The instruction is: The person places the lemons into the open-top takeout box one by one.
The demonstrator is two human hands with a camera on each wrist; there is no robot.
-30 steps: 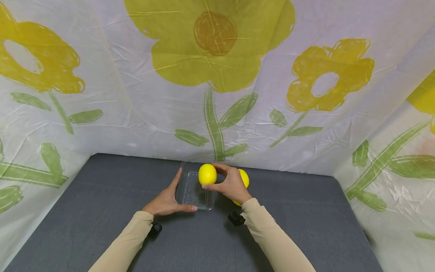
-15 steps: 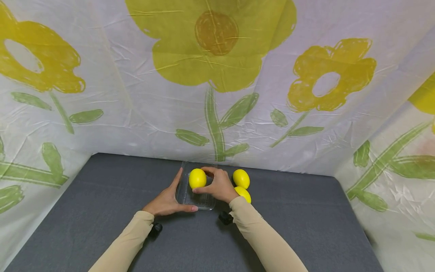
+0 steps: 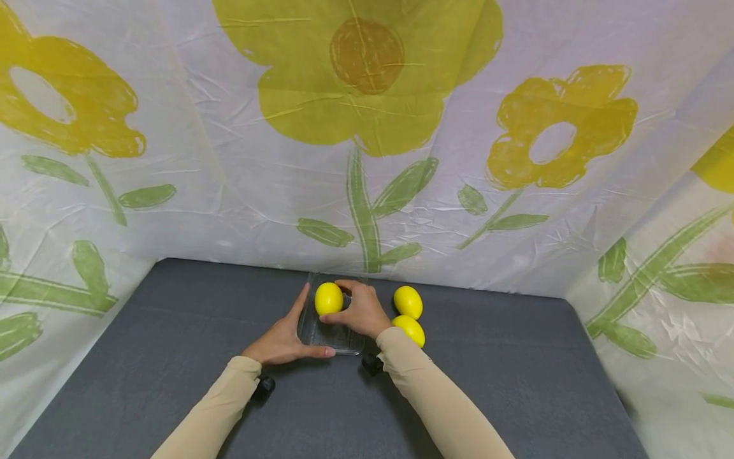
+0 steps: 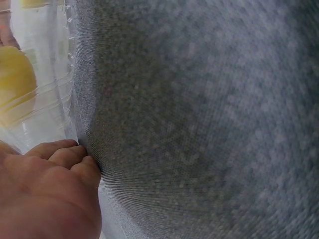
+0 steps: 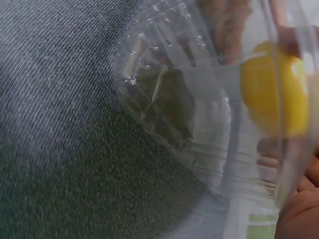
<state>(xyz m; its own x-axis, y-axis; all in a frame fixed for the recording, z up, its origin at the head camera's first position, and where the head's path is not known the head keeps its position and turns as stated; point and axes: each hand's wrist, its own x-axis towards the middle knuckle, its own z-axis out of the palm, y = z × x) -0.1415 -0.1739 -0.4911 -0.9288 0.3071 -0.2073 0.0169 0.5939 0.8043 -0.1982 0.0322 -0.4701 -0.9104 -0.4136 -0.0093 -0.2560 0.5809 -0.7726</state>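
A clear plastic container (image 3: 323,338) sits toward the back of the table. My left hand (image 3: 282,339) rests against it, fingers straight along the left side and thumb at the front edge. With thumb and fingers my right hand (image 3: 362,312) pinches a yellow lemon (image 3: 329,299) over the container; whether it touches the bottom I cannot tell. In the right wrist view the lemon (image 5: 274,92) shows through the clear wall (image 5: 209,114). The left wrist view has my left hand (image 4: 50,194) beside the container, its fingertips low near the cloth.
Two more lemons lie right of the container, one farther back (image 3: 408,302) and one nearer (image 3: 410,330), partly behind my right forearm. Dark grey cloth covers the table (image 3: 321,408). A white curtain with yellow flowers (image 3: 241,191) hangs along the back and sides.
My right hand has carried the lemon leftward over the container, bringing the two other lemons into fuller view. The left hand stays in the same place.
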